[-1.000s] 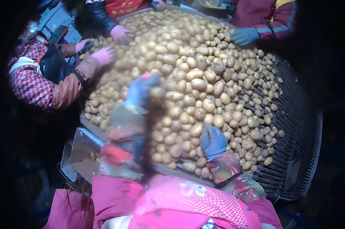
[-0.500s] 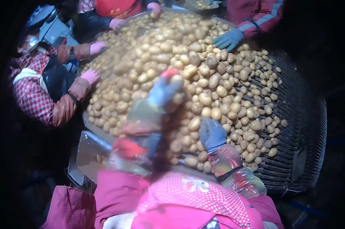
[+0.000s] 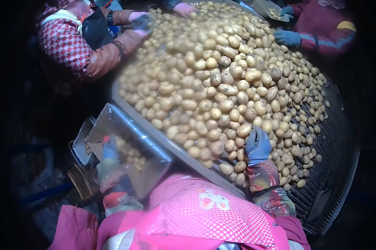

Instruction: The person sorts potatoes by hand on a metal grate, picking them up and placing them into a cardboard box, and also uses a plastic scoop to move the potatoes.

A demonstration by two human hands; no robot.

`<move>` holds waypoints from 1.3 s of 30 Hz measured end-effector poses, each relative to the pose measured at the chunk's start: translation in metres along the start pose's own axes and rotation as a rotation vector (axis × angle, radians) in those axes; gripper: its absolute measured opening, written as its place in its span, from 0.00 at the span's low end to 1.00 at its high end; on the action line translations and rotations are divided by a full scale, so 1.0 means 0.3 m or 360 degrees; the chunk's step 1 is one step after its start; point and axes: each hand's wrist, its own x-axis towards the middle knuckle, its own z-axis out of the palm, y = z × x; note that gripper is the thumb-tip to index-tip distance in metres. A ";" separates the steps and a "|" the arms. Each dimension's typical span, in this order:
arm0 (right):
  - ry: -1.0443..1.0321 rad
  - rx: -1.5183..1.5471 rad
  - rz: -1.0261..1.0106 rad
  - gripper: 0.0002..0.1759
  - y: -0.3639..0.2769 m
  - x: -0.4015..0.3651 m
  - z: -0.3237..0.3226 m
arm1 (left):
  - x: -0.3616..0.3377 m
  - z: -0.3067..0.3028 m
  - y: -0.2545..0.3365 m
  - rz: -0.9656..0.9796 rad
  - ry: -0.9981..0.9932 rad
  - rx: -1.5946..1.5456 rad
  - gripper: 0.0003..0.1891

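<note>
My left hand (image 3: 109, 151), in a blue glove with red at the fingertips, is over a metal-sided chute (image 3: 156, 173) at the lower left. Small potatoes (image 3: 131, 154) lie in the chute beside it. Motion smears its fingers. My right hand (image 3: 258, 146), gloved in blue, rests at the near edge of the big potato heap (image 3: 227, 89). Its fingers are bent and pressed together beside a potato (image 3: 243, 130); whatever they close around is hidden beneath the glove. Both forearms wear patterned sleeves.
Dark slats (image 3: 335, 121) of the sorting table show at right, inside its metal rim (image 3: 154, 139). A co-worker in a checked sleeve (image 3: 67, 46) reaches in at upper left. Another co-worker's blue glove (image 3: 287, 37) touches the heap at upper right. A pink glove (image 3: 183, 9) shows at the far edge.
My left hand has moved from over the heap down and left to the chute. My right hand stays at the heap's near edge. The camera view has shifted left and down.
</note>
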 end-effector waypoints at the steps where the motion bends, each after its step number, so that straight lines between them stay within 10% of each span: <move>1: 0.0019 -0.0002 -0.0035 0.15 -0.002 -0.002 0.005 | -0.045 0.058 0.098 0.0004 0.0003 -0.0105 0.23; 3: 0.0069 -0.0017 -0.0093 0.15 0.006 -0.002 0.010 | -0.142 0.182 0.317 0.0014 0.0008 -0.0314 0.20; 10: -0.0247 -0.0171 0.0069 0.14 -0.058 0.026 -0.048 | -0.412 0.935 0.914 0.1788 -0.0821 0.0340 0.18; 16: 0.0018 -0.0037 -0.0046 0.13 -0.034 0.015 -0.031 | -0.449 1.265 1.055 0.1823 -0.0905 0.1502 0.14; 19: -0.0355 -0.0152 0.0141 0.12 -0.059 0.043 -0.068 | -0.433 1.227 1.111 0.1710 -0.1177 0.1592 0.15; 23: -0.0498 -0.0196 0.0000 0.10 -0.009 0.050 -0.043 | -0.355 1.150 0.970 0.1902 -0.1033 0.0687 0.16; 27: -0.0335 -0.0231 0.0078 0.12 -0.056 0.046 -0.063 | -0.377 1.030 0.972 -0.0450 -0.1492 -0.1551 0.23; 29: -0.0330 -0.0213 -0.0011 0.11 -0.078 0.059 -0.065 | -0.451 0.943 1.088 -0.0671 -0.1313 -0.1768 0.22; 32: -0.0243 -0.0143 0.0009 0.10 -0.081 0.046 -0.076 | -0.372 1.030 0.937 -0.0154 -0.1540 -0.1660 0.19; 33: -0.0201 -0.0080 0.0057 0.11 -0.081 0.042 -0.072 | -0.372 1.033 0.953 -0.0500 -0.1649 -0.1511 0.16; 34: -0.0157 -0.0015 0.0102 0.12 -0.083 0.038 -0.069 | -0.380 1.059 0.941 0.0559 -0.1468 -0.0637 0.10; 36: -0.0128 0.0002 0.0101 0.12 -0.071 0.033 -0.064 | -0.451 1.096 1.009 0.0769 -0.1393 -0.0024 0.02; 37: -0.0121 -0.0009 0.0084 0.12 -0.068 0.033 -0.066 | -0.500 1.088 1.083 0.0003 -0.1617 -0.0339 0.01; 39: -0.0145 -0.0038 0.0076 0.12 -0.069 0.032 -0.065 | -0.459 1.145 1.037 0.1325 -0.1186 0.0060 0.00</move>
